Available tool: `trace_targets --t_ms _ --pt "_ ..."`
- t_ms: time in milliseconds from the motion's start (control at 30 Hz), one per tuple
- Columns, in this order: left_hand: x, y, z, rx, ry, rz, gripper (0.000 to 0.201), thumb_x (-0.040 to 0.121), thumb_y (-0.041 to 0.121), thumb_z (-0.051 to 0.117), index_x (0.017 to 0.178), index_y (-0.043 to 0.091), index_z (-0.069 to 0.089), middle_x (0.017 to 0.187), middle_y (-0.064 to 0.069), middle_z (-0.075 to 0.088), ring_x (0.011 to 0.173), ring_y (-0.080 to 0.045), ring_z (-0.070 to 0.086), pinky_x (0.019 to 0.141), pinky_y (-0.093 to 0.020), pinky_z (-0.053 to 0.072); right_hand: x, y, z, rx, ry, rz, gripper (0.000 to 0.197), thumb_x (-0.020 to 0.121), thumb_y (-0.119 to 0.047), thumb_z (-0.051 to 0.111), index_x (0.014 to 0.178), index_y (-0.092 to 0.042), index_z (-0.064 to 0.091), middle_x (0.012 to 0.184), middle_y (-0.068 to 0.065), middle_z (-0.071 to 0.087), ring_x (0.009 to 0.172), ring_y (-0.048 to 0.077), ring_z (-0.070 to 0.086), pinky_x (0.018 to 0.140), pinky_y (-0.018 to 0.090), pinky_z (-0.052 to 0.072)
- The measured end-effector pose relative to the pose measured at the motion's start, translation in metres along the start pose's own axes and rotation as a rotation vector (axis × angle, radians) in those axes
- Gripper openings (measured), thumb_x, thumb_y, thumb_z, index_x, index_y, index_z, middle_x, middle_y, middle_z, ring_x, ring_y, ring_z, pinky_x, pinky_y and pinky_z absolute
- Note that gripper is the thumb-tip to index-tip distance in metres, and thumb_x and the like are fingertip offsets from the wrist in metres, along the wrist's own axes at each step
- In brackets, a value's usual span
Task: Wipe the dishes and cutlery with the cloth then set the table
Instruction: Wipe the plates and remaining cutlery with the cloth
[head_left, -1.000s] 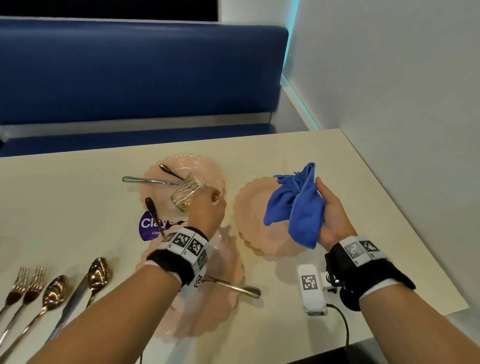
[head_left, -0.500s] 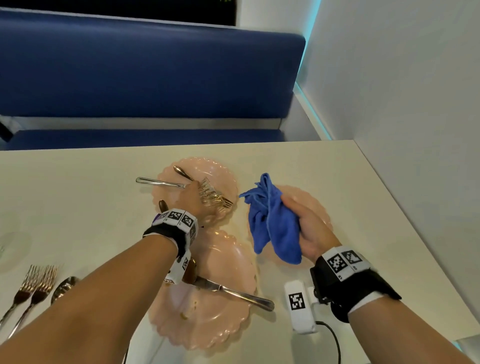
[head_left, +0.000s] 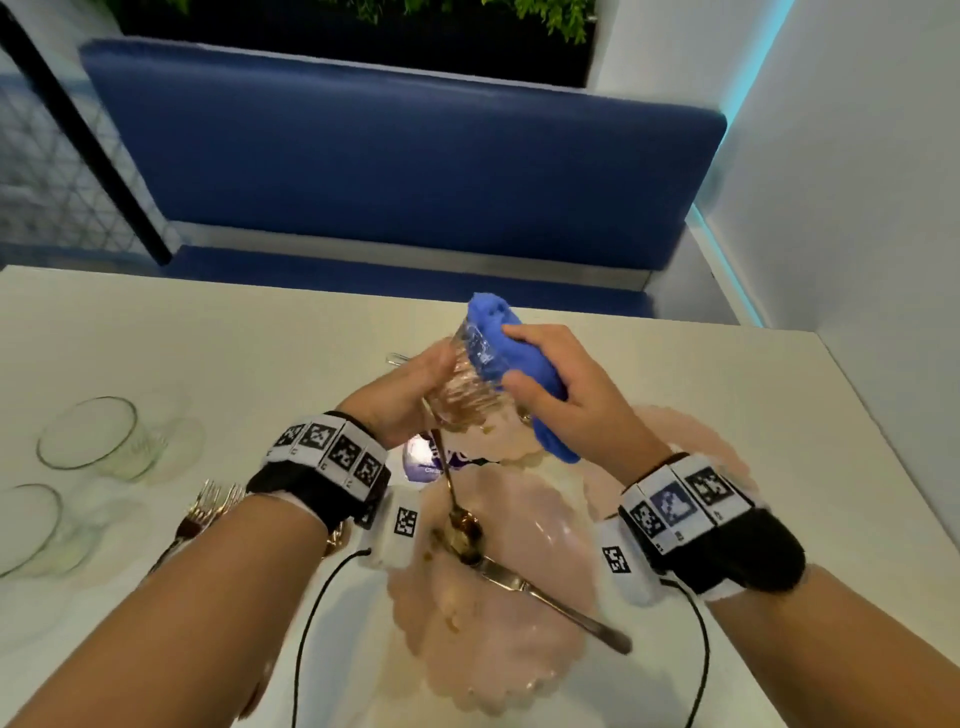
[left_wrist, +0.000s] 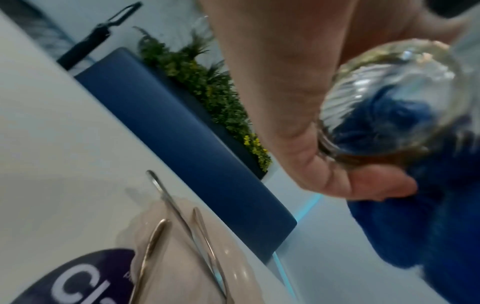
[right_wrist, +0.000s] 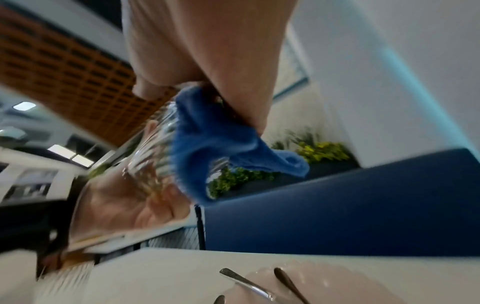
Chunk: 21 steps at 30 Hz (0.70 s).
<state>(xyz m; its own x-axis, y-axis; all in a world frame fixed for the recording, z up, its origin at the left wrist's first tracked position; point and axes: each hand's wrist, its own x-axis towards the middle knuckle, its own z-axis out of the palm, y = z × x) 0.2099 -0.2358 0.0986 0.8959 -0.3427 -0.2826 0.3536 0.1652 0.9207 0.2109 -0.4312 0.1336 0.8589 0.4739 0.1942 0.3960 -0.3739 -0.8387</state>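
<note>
1. Bench (head_left: 156, 338), pale cream, carries a pink scalloped plate (head_left: 519, 649) nearest, with a knife (head_left: 550, 597) and spoon (head_left: 457, 499) on it.
2. Left hand (head_left: 400, 395) grips a ribbed glass (head_left: 467, 389) raised above the plates, lying tilted, its mouth toward the right hand (head_left: 576, 400).
3. That hand clutches a blue cloth (head_left: 519, 364) pushed into the glass.
4. Beyond stands a blue seat (head_left: 405, 156), with white walls to the right.
</note>
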Motion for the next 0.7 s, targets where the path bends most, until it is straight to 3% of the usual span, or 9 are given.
trace_targets --t_ms 67,133,200,267,367,467,567,633,700 --pt "-0.015 0.004 -0.007 -0.08 0.096 -0.01 0.07 0.073 0.072 0.049 0.121 0.021 0.056 0.121 -0.013 0.061 0.111 -0.035 0.052 0.096 -0.048 0.04 0.011 -0.011 0.01 -0.078 -0.125 -0.035 0.069 0.074 -0.048 0.073 0.133 -0.028 0.042 0.119 -0.019 0.047 0.109 0.0 0.05 0.092 0.012 0.038" --pt "-0.028 0.005 -0.017 -0.109 0.146 -0.027 0.063 0.082 0.067 0.034 0.118 0.022 0.058 0.122 -0.014 0.06 0.111 -0.033 0.054 0.099 -0.051 0.04 0.021 -0.017 0.015 -0.177 -0.206 -0.081 0.077 0.069 -0.039 0.08 0.135 -0.024 0.043 0.126 -0.01 0.048 0.114 0.008 0.048 0.096 0.02 0.038" --pt "-0.039 0.012 -0.025 -0.138 0.183 -0.063 0.056 0.085 0.063 0.033 0.109 0.022 0.063 0.105 -0.006 0.069 0.093 -0.022 0.065 0.081 -0.039 0.054 0.028 -0.023 0.023 -0.284 -0.275 -0.14 0.076 0.07 -0.035 0.08 0.136 -0.018 0.044 0.129 -0.001 0.048 0.114 0.013 0.047 0.096 0.023 0.037" --pt "-0.049 0.018 -0.034 -0.166 0.24 -0.117 0.05 0.089 0.061 0.037 0.098 0.022 0.067 0.087 -0.002 0.073 0.075 -0.015 0.068 0.065 -0.029 0.055 0.032 -0.031 0.037 -0.367 -0.31 -0.217 0.071 0.073 -0.029 0.078 0.135 -0.012 0.047 0.128 0.006 0.05 0.114 0.016 0.046 0.094 0.022 0.035" --pt "-0.061 0.022 -0.045 -0.151 0.315 -0.155 0.045 0.088 0.059 0.042 0.092 0.022 0.067 0.085 -0.003 0.071 0.075 -0.017 0.065 0.067 -0.029 0.051 0.042 -0.041 0.06 -0.539 -0.398 -0.391 0.065 0.072 -0.027 0.078 0.129 -0.007 0.053 0.126 0.011 0.057 0.114 0.021 0.047 0.096 0.026 0.035" --pt "-0.072 0.026 -0.053 -0.124 0.349 -0.149 0.043 0.087 0.058 0.046 0.086 0.021 0.066 0.077 -0.001 0.068 0.068 -0.015 0.062 0.062 -0.026 0.047 0.053 -0.056 0.08 -0.641 -0.512 -0.332 0.07 0.078 -0.034 0.074 0.137 -0.015 0.042 0.131 0.002 0.051 0.114 0.017 0.047 0.092 0.018 0.031" --pt "-0.075 0.035 -0.06 -0.011 0.445 -0.062 0.041 0.085 0.055 0.052 0.073 0.017 0.062 0.06 0.0 0.063 0.055 -0.014 0.058 0.05 -0.021 0.045 0.059 -0.072 0.099 -0.483 -0.479 -0.25 0.061 0.079 -0.024 0.074 0.132 -0.015 0.047 0.115 -0.006 0.051 0.098 0.006 0.046 0.084 0.013 0.038" --pt "-0.073 0.039 -0.064 0.014 0.499 0.072 0.038 0.083 0.05 0.059 0.068 0.014 0.059 0.062 -0.003 0.059 0.058 -0.02 0.055 0.055 -0.026 0.043 0.062 -0.077 0.11 -0.243 -0.426 -0.128 0.048 0.079 -0.017 0.074 0.123 -0.014 0.054 0.109 -0.004 0.061 0.089 0.003 0.052 0.077 0.01 0.043" --pt "-0.073 0.038 -0.069 0.123 0.582 0.289 0.035 0.082 0.04 0.065 0.06 0.014 0.056 0.058 0.001 0.056 0.059 -0.019 0.052 0.061 -0.029 0.042 0.062 -0.078 0.118 0.082 -0.41 0.038 0.037 0.08 -0.009 0.072 0.112 -0.02 0.058 0.1 -0.007 0.066 0.083 -0.001 0.061 0.075 0.012 0.048"
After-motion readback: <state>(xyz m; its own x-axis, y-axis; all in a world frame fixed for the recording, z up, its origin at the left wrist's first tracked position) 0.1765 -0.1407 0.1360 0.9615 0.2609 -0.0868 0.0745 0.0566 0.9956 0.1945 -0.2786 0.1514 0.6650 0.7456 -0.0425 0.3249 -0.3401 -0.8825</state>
